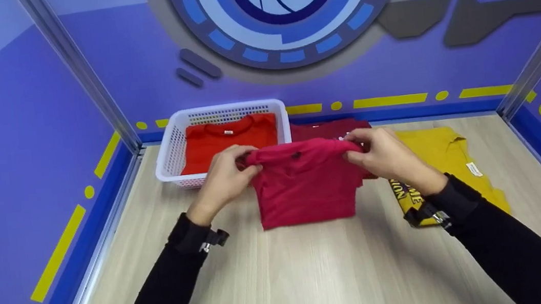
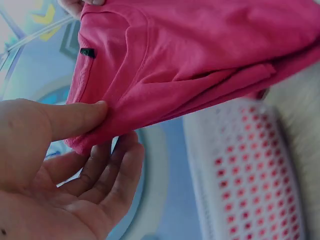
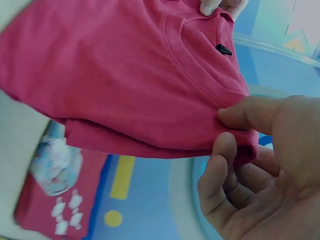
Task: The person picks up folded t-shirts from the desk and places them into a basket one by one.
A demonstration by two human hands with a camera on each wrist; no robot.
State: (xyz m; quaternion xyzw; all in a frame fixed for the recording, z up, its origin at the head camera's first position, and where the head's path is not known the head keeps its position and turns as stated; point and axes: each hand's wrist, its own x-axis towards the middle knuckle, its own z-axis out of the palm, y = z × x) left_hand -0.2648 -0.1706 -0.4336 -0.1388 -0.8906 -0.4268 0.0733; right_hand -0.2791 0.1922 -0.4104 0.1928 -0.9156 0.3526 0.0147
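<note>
A folded pinkish-red T-shirt [image 1: 306, 189] hangs between my two hands, its collar edge uppermost and a small dark label [image 2: 88, 52] inside the neck. My left hand [image 1: 228, 175] pinches the upper left corner between thumb and fingers. At the upper right corner my right hand [image 1: 387, 155] pinches the cloth the same way, seen close in the right wrist view. Behind the held shirt lies a dark red shirt [image 1: 317, 130], partly hidden; its white print [image 3: 67, 215] shows in the right wrist view.
A white perforated basket [image 1: 164, 167] stands at the back left with an orange-red shirt [image 1: 227, 139] in it. On the right of the wooden table [image 1: 287, 284] lies a folded yellow shirt [image 1: 438, 152], partly under my right forearm. Blue-purple panels [image 1: 14, 168] enclose the table at back and sides.
</note>
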